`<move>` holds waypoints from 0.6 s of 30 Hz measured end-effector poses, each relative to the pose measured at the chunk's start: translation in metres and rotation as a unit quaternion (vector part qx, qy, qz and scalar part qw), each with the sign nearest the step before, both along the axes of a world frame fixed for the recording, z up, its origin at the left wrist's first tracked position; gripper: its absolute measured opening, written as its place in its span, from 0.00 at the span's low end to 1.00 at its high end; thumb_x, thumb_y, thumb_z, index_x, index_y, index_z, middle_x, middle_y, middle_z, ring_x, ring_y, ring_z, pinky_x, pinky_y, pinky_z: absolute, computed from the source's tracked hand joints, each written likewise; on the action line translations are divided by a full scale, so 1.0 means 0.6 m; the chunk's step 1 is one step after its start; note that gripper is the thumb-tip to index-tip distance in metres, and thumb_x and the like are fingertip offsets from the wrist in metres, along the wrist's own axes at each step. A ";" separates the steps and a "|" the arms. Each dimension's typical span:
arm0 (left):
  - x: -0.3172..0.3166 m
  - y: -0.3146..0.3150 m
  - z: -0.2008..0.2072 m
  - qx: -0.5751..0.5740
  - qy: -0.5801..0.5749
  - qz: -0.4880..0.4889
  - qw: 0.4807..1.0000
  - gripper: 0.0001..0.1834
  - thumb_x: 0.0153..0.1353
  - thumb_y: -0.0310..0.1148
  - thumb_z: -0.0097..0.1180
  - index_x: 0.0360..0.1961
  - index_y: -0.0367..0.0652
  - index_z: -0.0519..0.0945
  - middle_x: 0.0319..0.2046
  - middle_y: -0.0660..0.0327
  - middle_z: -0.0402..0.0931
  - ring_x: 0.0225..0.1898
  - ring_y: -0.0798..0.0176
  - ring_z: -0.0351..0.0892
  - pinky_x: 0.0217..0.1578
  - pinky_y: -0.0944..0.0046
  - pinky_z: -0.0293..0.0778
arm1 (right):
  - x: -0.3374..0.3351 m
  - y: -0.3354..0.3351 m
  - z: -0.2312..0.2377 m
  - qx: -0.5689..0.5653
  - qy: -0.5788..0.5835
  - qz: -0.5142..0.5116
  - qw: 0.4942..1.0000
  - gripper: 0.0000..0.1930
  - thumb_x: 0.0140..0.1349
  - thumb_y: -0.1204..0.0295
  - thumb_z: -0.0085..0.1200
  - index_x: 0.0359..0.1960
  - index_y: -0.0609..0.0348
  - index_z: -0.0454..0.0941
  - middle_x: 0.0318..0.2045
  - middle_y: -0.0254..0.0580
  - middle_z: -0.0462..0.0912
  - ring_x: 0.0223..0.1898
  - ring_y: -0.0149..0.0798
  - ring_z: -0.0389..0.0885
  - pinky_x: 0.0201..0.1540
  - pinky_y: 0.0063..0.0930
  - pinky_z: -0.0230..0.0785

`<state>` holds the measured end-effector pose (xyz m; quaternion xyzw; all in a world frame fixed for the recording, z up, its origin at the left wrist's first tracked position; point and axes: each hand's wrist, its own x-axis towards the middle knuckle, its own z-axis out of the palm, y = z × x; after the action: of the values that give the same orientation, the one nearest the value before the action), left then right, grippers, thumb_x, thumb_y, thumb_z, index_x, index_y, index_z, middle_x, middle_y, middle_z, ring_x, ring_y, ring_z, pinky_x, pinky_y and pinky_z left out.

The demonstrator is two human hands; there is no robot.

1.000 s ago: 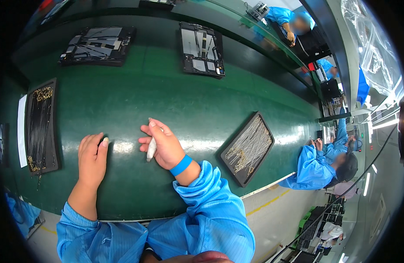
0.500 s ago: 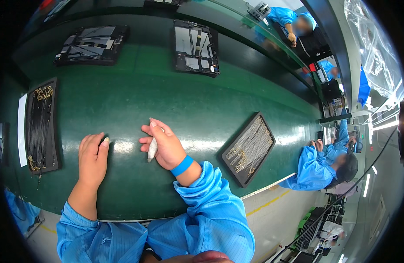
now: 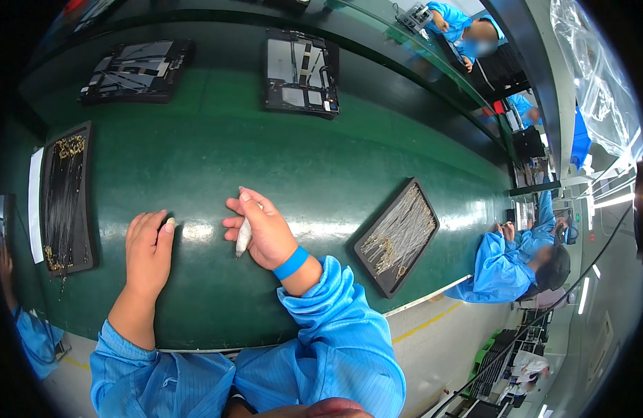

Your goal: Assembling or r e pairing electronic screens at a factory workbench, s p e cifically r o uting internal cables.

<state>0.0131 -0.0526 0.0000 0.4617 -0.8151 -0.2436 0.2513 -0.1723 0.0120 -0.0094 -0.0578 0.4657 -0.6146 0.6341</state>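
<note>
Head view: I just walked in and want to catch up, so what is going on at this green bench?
A person in blue sleeves rests both hands on the green belt. The right hand holds a small white pen-like tool, tip down on the surface. The left hand lies flat and empty beside it. Dark trays of thin parts sit at the left and right, and two opened flat devices lie farther up the belt.

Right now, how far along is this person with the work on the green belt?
Nothing looks finished yet. The right hand grips a white pen-like tool, tip down on the green belt; the left hand rests flat beside it, holding nothing. Two opened dark devices lie farther up the belt, out of the hands. Trays of thin parts sit on both sides, untouched.
</note>
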 end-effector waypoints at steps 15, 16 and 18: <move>0.000 0.000 -0.003 -0.007 -0.008 -0.003 1.000 0.13 0.53 0.33 0.45 0.36 0.33 0.71 0.35 0.51 0.70 0.43 0.50 0.65 0.47 0.58 0.58 | 0.000 -0.001 0.001 0.001 0.002 -0.001 1.000 0.24 0.55 0.61 0.45 0.50 0.58 0.55 0.41 0.42 0.67 0.31 0.35 0.72 0.29 0.27 0.69; 0.000 -0.001 -0.002 -0.005 -0.009 -0.002 1.000 0.14 0.53 0.33 0.45 0.36 0.33 0.71 0.36 0.51 0.70 0.43 0.51 0.64 0.47 0.58 0.58 | 0.000 -0.002 0.003 0.002 0.002 0.002 1.000 0.25 0.55 0.61 0.45 0.50 0.58 0.55 0.41 0.42 0.67 0.31 0.34 0.72 0.29 0.27 0.69; -0.003 -0.002 -0.003 -0.002 -0.008 -0.004 1.000 0.14 0.53 0.33 0.45 0.36 0.33 0.71 0.36 0.51 0.70 0.43 0.51 0.64 0.47 0.59 0.58 | -0.003 -0.002 0.002 0.004 0.005 0.000 1.000 0.25 0.55 0.61 0.45 0.50 0.59 0.54 0.41 0.42 0.67 0.32 0.34 0.72 0.29 0.27 0.69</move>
<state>0.0114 -0.0540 -0.0017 0.4601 -0.8194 -0.2388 0.2447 -0.1738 0.0109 -0.0083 -0.0584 0.4713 -0.6125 0.6320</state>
